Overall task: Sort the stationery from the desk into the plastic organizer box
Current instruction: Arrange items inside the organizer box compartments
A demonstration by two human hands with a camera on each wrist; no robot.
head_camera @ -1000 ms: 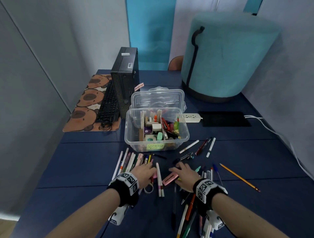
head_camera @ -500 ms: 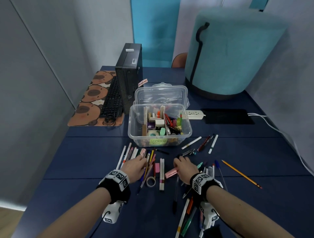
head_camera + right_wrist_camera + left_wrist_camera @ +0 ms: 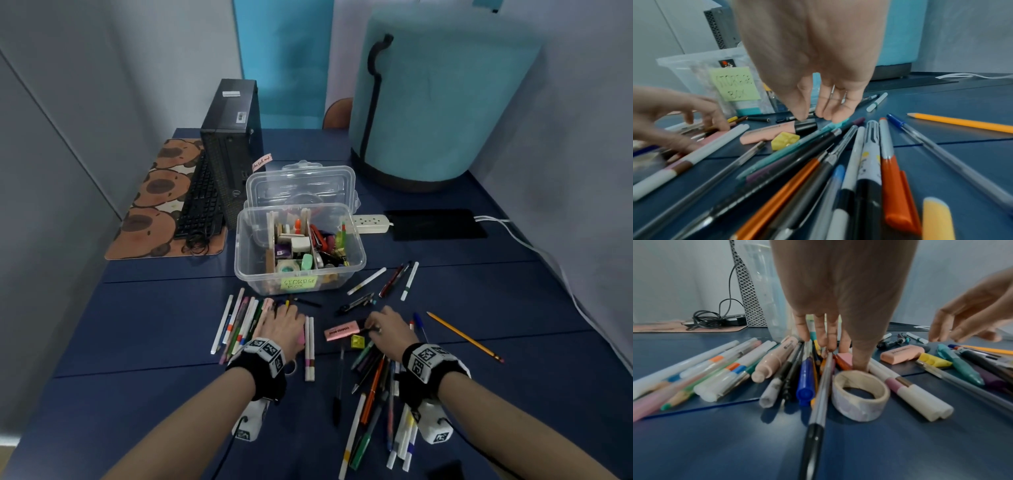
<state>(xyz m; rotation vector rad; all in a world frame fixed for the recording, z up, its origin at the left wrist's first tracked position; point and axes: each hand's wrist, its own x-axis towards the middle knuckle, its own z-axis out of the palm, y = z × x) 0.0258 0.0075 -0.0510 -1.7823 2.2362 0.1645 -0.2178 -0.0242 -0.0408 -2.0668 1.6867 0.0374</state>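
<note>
A clear plastic storage box (image 3: pixel 359 251) with a green "STORAGE BOX" label (image 3: pixel 734 84) stands open, holding small stationery. Pens and markers lie scattered in front of it. My left hand (image 3: pixel 282 313) lies flat with straight fingers (image 3: pixel 830 344) pressing on the left bunch of pens (image 3: pixel 805 378); its thumb touches a tape roll (image 3: pixel 859 395). My right hand (image 3: pixel 371 325) hovers with loosely bent fingers (image 3: pixel 828 112) over the black end (image 3: pixel 805 126) of a pink eraser (image 3: pixel 340 331). A yellow piece (image 3: pixel 785 140) lies beside it. Neither hand holds anything.
The box lid (image 3: pixel 301 186) leans behind the box. A black computer tower (image 3: pixel 233 150), keyboard (image 3: pixel 200 202) and mouse mat stand at the back left, a teal pouf (image 3: pixel 435 102) at the back right. A power strip (image 3: pixel 371 223), black pad (image 3: pixel 438 224) and yellow pencil (image 3: pixel 464 336) lie to the right.
My left hand has slid left off the tape roll onto the left bunch of pens. My right hand has moved right, from on top of the pink eraser to its black end.
</note>
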